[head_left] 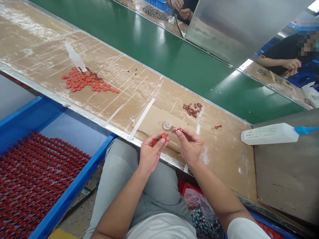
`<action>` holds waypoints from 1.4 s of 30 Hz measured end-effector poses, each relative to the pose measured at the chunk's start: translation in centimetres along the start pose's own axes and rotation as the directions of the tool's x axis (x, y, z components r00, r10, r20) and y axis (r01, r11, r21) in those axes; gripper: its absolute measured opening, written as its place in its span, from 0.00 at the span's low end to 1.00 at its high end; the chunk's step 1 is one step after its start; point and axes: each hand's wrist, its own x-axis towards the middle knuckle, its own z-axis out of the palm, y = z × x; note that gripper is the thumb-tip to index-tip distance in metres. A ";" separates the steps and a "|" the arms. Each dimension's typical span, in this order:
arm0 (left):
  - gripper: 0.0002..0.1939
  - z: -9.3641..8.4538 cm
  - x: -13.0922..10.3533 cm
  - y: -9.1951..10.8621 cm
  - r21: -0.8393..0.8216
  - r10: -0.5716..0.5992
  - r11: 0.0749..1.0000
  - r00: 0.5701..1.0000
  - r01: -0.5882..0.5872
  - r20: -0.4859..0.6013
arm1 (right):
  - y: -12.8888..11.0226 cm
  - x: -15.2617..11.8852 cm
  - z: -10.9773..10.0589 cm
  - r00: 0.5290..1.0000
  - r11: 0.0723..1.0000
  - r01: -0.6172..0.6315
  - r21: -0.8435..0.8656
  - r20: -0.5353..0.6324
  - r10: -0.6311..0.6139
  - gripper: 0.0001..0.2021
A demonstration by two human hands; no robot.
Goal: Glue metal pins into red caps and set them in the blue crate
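Between the fingertips of my left hand (152,151) is a small orange-red disc (163,136), and another orange-red piece shows beside its fingers. My right hand (190,146) pinches a small part with red and dark bits (177,129), close to the disc but apart from it. Just beyond my hands, a small round clear dish (167,125) rests on a flat piece of cardboard (154,120). A pile of small red and dark parts (191,110) lies farther back, and a single similar part (218,126) lies to the right.
Orange-red discs (79,80) are spread at the left beside a white strip (74,57). A white bottle with a blue nozzle (270,133) lies at the right. A blue tray (99,149) holds rows of red parts. Behind runs a green belt (154,43); people's hands show across it.
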 end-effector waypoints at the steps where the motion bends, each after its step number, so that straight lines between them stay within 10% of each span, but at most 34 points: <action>1: 0.12 0.0 0.0 0.0 -0.004 -0.002 1.000 1.000 0.002 0.002 | -0.2 -0.3 0.1 1.000 1.000 -0.009 0.018 0.025 0.009 0.09; 42: 0.11 0.0 0.2 -0.1 -0.066 0.018 0.998 1.000 -0.016 0.019 | -0.2 -1.6 0.5 0.987 0.996 0.082 -0.040 0.144 -0.076 0.09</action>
